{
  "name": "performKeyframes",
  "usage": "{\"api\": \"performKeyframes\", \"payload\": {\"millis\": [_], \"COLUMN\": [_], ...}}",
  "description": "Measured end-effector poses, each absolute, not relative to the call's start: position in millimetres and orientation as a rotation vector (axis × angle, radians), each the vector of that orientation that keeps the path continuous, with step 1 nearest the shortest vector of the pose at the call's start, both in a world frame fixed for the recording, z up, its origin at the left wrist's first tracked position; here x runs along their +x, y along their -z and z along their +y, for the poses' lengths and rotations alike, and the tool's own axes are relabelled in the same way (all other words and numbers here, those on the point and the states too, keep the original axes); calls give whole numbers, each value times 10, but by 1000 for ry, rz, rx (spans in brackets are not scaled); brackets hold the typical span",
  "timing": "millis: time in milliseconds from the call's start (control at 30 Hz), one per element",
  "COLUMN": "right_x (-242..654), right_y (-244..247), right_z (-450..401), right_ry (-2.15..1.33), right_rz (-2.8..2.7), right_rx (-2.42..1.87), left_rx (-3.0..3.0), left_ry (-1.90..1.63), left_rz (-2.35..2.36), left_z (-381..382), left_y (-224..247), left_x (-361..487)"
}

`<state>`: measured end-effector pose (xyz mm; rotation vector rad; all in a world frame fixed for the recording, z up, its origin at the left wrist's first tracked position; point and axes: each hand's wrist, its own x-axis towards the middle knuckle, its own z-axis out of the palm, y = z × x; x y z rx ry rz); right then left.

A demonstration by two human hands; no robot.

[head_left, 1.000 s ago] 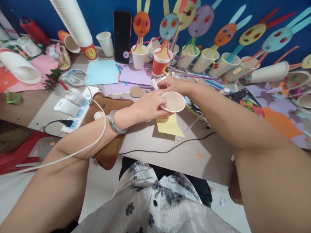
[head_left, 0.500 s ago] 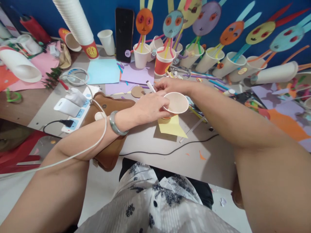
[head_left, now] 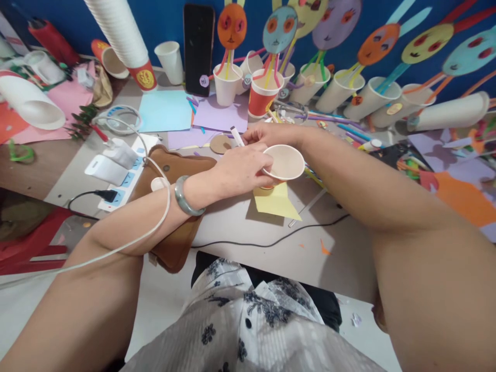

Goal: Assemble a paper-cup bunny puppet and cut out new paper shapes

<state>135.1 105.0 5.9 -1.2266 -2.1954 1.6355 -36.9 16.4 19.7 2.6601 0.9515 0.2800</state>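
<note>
My left hand point(head_left: 244, 168), with a jade-like bangle at its wrist, is closed on the near side of a paper cup point(head_left: 285, 161). A finger reaches over the rim, and the cup's open mouth tilts up towards me. Just behind it my right hand point(head_left: 264, 134) is closed round a slim white marker pen point(head_left: 236, 136), whose dark end points up and to the left. The pen's other end is hidden by my hands. Under the cup lies a folded yellow paper point(head_left: 277, 201). A brown cardboard disc point(head_left: 220, 144) rests left of the pen.
Paper cups with round paper faces, such as an orange one point(head_left: 231, 26), line the blue wall. A phone point(head_left: 199, 50) leans there beside a tall cup stack point(head_left: 120, 36). A power strip point(head_left: 127, 178), brown pouch point(head_left: 174, 196) and white cable point(head_left: 169, 206) lie left. Coloured paper scraps lie right.
The pen has tipped slightly more upright in my right hand. Both hands otherwise keep nearly the same place, and the view has shifted a little.
</note>
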Motion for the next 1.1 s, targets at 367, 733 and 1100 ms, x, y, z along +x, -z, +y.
{"api": "performKeyframes", "payload": {"millis": [367,733,1100], "right_x": [1360,1382,1397], "right_y": [10,101,133], "right_z": [1170,1283,1312], "right_ry": [-1647,-1730,-1723], "right_rz": [-2306,-2353,-2460], "right_rx": [-1148,-1068,-1059], "left_rx": [2650,2647,2644], "left_ry": [-317,-382,-391], "left_rz": [948,905,907], "left_z": [170,202,205], "left_y": [-158,-104,-86], "left_x": [-367,-386,-386]}}
